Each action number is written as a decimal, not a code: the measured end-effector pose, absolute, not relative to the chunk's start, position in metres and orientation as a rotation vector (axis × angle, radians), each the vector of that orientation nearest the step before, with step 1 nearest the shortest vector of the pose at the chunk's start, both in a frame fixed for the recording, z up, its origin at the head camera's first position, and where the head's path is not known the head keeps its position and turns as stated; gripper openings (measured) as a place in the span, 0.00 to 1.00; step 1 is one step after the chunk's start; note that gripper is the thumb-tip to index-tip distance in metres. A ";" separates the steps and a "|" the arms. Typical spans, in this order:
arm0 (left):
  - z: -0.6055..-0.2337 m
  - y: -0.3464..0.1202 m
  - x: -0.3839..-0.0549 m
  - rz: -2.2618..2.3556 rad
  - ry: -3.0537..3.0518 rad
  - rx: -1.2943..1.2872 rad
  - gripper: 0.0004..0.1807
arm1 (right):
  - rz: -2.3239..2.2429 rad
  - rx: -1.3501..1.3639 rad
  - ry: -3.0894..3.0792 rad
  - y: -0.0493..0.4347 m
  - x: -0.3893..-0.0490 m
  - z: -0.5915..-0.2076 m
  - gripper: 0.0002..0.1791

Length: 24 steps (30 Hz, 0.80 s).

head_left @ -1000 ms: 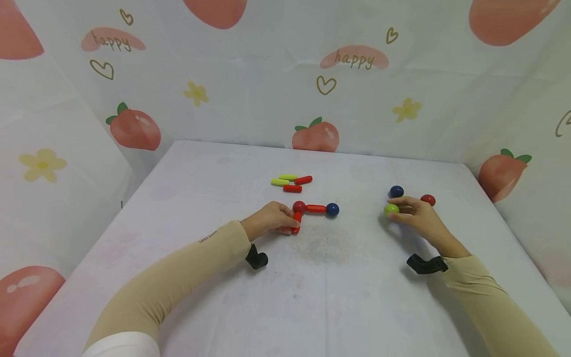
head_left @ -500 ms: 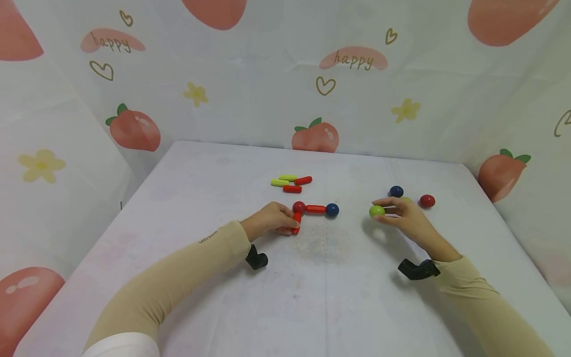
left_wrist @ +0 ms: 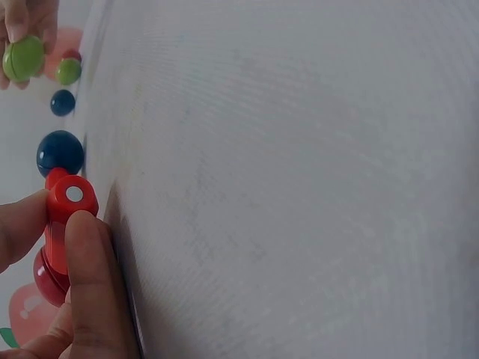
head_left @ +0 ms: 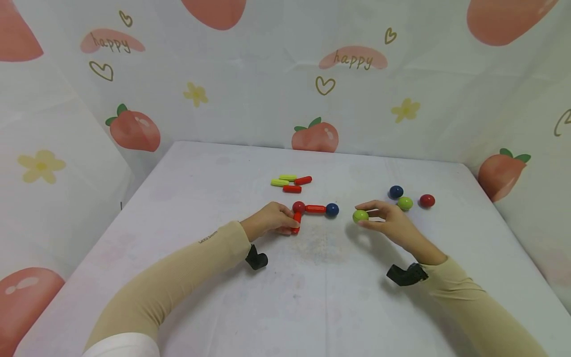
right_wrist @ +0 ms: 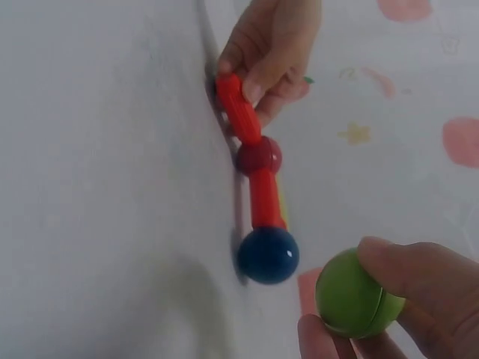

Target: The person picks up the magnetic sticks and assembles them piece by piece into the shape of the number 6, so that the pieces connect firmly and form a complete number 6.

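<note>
My left hand (head_left: 273,218) pinches a red rod (head_left: 297,223) between thumb and fingers. That rod joins a red ball (head_left: 299,207), from which a second red rod (head_left: 315,209) runs right to a dark blue ball (head_left: 332,210). In the left wrist view, the held rod's near end (left_wrist: 74,194) shows a pale round spot. My right hand (head_left: 392,225) holds a light green ball (head_left: 360,216) by its fingertips, above the table and apart from the blue ball. The right wrist view shows this green ball (right_wrist: 358,295) with a seam around it.
Beyond the joined pieces lie two yellow-green rods (head_left: 280,182) and two loose red rods (head_left: 292,189). Behind my right hand are a blue ball (head_left: 396,192), another green ball (head_left: 405,203) and a red ball (head_left: 427,201). A printed cloth backdrop (head_left: 250,99) stands behind the table.
My right hand has carried the green ball leftward, away from the loose balls, towards the joined pieces. The second green ball has come into full sight. My left hand has stayed in place.
</note>
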<state>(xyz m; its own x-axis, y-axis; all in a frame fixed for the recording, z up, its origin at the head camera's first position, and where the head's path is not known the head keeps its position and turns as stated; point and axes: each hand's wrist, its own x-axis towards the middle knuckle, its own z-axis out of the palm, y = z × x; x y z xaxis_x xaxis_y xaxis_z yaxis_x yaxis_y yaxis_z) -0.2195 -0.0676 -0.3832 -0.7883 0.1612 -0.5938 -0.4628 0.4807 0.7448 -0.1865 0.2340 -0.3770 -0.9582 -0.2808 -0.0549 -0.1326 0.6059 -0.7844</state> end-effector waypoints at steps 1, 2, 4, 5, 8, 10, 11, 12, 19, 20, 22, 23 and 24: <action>-0.383 -0.068 -0.220 1.323 2.116 -0.249 0.18 | -1.286 -0.346 2.643 0.232 -0.186 -0.378 0.27; -0.383 -0.067 -0.220 1.324 2.115 -0.251 0.18 | -1.296 -0.355 2.629 0.230 -0.187 -0.378 0.27; -0.383 -0.067 -0.220 1.324 2.115 -0.254 0.18 | -1.306 -0.369 2.605 0.226 -0.187 -0.380 0.26; -0.383 -0.067 -0.220 1.326 2.113 -0.254 0.18 | -1.310 -0.373 2.598 0.223 -0.187 -0.380 0.26; -0.383 -0.067 -0.220 1.327 2.113 -0.255 0.18 | -1.304 -0.415 2.596 0.215 -0.187 -0.382 0.25; -0.383 -0.067 -0.220 1.325 2.113 -0.257 0.18 | -1.308 -0.441 2.581 0.208 -0.186 -0.382 0.24; -0.383 -0.067 -0.220 1.324 2.114 -0.257 0.17 | -1.310 -0.456 2.573 0.205 -0.186 -0.383 0.23; -0.383 -0.067 -0.220 1.321 2.116 -0.257 0.17 | -1.308 -0.476 2.561 0.203 -0.186 -0.384 0.23; -0.381 -0.067 -0.219 1.318 2.117 -0.255 0.18 | -1.302 -0.519 2.448 0.181 -0.182 -0.387 0.23; -0.382 -0.067 -0.219 1.318 2.118 -0.255 0.18 | -1.307 -0.529 2.432 0.178 -0.182 -0.388 0.22; -0.382 -0.067 -0.219 1.321 2.118 -0.255 0.18 | -1.320 -0.544 2.402 0.171 -0.181 -0.389 0.22; -0.382 -0.067 -0.220 1.322 2.120 -0.251 0.18 | -1.326 -0.554 2.390 0.168 -0.181 -0.389 0.22; -0.382 -0.068 -0.220 1.324 2.121 -0.248 0.17 | -1.330 -0.561 2.380 0.165 -0.180 -0.389 0.22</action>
